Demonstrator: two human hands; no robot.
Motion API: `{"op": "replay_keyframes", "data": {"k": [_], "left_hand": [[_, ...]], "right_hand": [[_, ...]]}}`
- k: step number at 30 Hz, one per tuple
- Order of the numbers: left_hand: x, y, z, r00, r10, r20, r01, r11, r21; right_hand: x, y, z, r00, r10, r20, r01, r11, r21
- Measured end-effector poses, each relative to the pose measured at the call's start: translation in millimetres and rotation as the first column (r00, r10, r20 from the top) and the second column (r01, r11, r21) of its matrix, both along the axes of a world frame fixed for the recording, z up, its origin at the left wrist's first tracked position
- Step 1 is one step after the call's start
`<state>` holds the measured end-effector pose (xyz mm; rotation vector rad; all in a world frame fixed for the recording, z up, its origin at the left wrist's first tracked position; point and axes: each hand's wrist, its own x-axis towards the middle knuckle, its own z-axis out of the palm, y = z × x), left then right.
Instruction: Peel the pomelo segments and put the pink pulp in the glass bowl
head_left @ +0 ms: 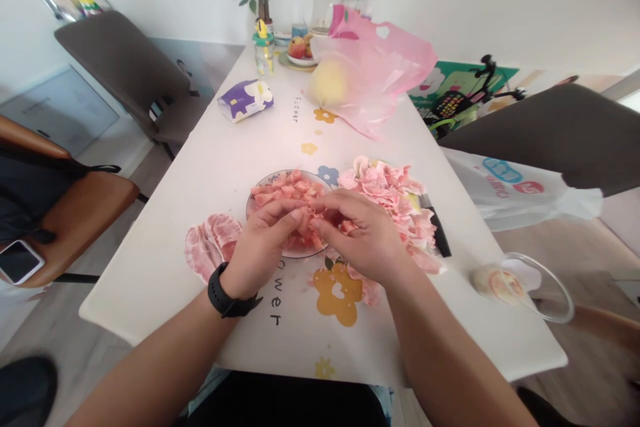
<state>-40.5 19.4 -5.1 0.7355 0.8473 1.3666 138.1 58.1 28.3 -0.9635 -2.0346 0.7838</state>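
Note:
My left hand [267, 240] and my right hand [357, 230] meet over a round plate [251, 203] with a dark rim. Fingertips of both pinch a piece of reddish pomelo flesh [309, 213], partly covered by the fingers. More peeled pomelo pieces [290, 188] are heaped on the plate. Left of it, beside my left wrist, lie pomelo segments [210, 243] still in pale membrane. A pile of pink peel and membrane scraps [385, 193] spreads to the right of the plate. A knife with a black handle [440, 230] lies at that pile's right edge.
Farther back are a pink plastic bag [380, 67] around a yellowish round fruit [329, 82], a purple tissue pack [245, 100], a lidded cup [264, 53] and a fruit plate [300, 61]. A clear container [520, 287] stands near the right edge. Chairs [125, 67] flank the table.

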Motion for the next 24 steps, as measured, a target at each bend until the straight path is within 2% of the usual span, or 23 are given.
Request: {"op": "replay_keyframes", "data": {"k": [5, 12, 19, 24], "left_hand": [[-1, -1, -1.2, 1.0, -0.017, -0.016, 0.017, 1.0, -0.007], [-4, -3, -9.7, 0.996, -0.061, -0.07, 0.06, 0.998, -0.012], [-6, -6, -7.4, 0.985, -0.124, -0.12, 0.127, 0.992, 0.019], [-3, -6, -0.2, 0.992, -0.121, -0.042, 0.122, 0.992, 0.029]], "right_hand": [[0, 3, -2.2, 0.997, 0.058, -0.046, -0.054, 0.996, 0.076], [1, 3, -0.8, 0.995, 0.044, 0.093, -0.054, 0.992, 0.112], [-1, 5, -4.6, 0.984, -0.112, 0.141, 0.101, 0.991, 0.085], [3, 9, 0.0, 0.962, -0.26, 0.084, 0.263, 0.964, -0.027]]}}
